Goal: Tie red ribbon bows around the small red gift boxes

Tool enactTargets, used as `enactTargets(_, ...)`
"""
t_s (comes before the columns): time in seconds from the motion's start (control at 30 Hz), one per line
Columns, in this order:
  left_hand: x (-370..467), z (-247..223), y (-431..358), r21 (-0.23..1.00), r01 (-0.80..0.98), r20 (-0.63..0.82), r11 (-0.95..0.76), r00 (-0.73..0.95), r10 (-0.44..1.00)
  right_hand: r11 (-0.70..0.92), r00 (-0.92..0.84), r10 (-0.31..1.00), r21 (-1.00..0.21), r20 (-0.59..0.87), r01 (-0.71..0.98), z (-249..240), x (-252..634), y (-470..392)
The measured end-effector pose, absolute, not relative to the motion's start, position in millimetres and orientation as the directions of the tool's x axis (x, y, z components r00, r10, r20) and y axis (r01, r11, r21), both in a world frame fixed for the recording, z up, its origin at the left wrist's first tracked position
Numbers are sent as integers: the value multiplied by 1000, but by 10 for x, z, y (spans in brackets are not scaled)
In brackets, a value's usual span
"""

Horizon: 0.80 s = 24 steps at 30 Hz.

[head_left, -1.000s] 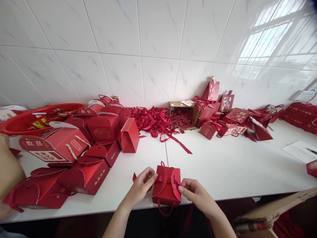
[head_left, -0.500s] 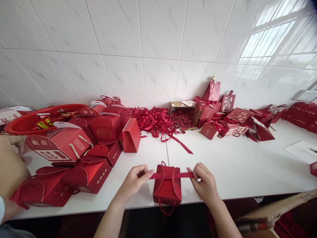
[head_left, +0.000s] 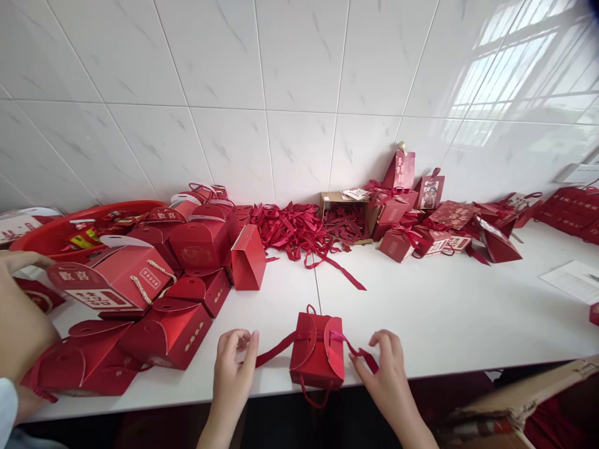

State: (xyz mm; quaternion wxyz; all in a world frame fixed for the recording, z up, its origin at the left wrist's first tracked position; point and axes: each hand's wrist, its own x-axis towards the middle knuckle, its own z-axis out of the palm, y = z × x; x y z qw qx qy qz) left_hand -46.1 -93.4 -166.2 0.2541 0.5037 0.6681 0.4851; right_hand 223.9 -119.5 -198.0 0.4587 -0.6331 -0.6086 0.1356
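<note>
A small red gift box with curved interlocking flaps and cord handles stands near the table's front edge, between my hands. Across its top lies a dark red ribbon, threaded through the flaps, its two ends slack on either side. My left hand is at the left end of the ribbon, thumb raised and apart from the curled fingers; the ribbon's tip is hidden behind the thumb. To the right, my right hand has its fingers apart, thumb beside the loose, curling ribbon end.
Red boxes crowd the left, beside another person's arm and a red basin. At the wall lie a ribbon heap, an open carton and more boxes. A cardboard box stands lower right.
My hands have let go of the stretched ribbon, and its ends now sag. My left hand has moved left and down; the right has dropped slightly. The other person's arm has shifted.
</note>
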Motion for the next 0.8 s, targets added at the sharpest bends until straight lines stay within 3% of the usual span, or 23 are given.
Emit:
enactTargets(0.1, -475, -1583, -1105, 889, 457, 46, 25, -143, 989, 89, 266, 929, -852, 258, 515, -1967, 2170, -1404)
enactTargets(0.2, -370, -1524, -1205, 904, 424, -83, 49, 61, 995, 68, 133, 983, -922, 128, 381, -1924, 2018, -1500)
enactTargets(0.27, -293, -1529, -1215, 918, 384, -149, 101, 99, 984, 48, 102, 992, -958, 80, 282, -1892, 1941, -1492)
enactTargets(0.37, -228, -1574, -1158, 951, 204, -234, 231, -10, 972, -97, 155, 984, -995, -90, 38, -1862, 1931, -1431)
enactTargets(0.47, -208, -1580, -1056, 944, -210, -280, 255, -102, 955, -189, 167, 949, -906, -267, -378, -1842, 2019, -1353)
enactTargets(0.53, -206, -1554, -989, 825, -509, -320, 246, -63, 945, -183, 155, 929, -779, -337, -600, -1831, 2089, -1293)
enactTargets(0.6, -207, -1528, -938, 649, -709, -386, 275, 5, 923, -179, 143, 912, -686, -385, -705, -1834, 2144, -1229)
enactTargets(0.7, -217, -1525, -895, 494, -828, -477, 266, -2, 879, -153, 166, 899, -645, -406, -749, -1870, 2191, -1149)
enactTargets(0.8, -240, -1522, -874, 584, -793, -481, 175, -163, 862, -93, 212, 878, -588, -428, -803, -1894, 2218, -1120)
